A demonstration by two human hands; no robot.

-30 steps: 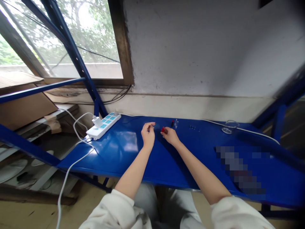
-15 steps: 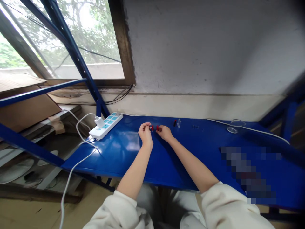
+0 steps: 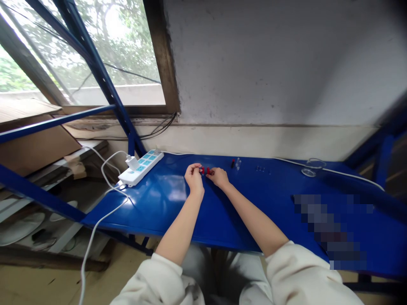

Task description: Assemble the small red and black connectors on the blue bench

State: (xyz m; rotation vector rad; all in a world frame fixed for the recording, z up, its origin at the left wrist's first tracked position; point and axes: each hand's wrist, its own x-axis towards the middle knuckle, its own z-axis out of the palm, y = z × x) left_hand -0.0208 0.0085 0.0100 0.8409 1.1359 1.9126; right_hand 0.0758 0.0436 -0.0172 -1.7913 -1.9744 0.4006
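My left hand (image 3: 193, 176) is closed in a pinch on a small red piece (image 3: 202, 170), whose exact kind is too small to make out. Opposite it, my right hand (image 3: 218, 176) pinches a second small red piece (image 3: 208, 170). A narrow gap separates the two pieces, both just above the blue tabletop (image 3: 222, 220). Beyond my right hand lies a small dark tube with a red end (image 3: 233, 163). Beside that are a few small clear tubes (image 3: 238, 164).
Tiny clear pieces (image 3: 260, 169) lie farther right, before a clear round dish (image 3: 308, 172). A white power strip (image 3: 142, 167) with a plugged-in charger sits at the left edge, its cord (image 3: 92, 241) hanging down. A blurred-out patch (image 3: 330, 233) covers the right side.
My right hand has moved slightly left, bringing its red piece closer to the one in my left hand. The left hand stays nearly still.
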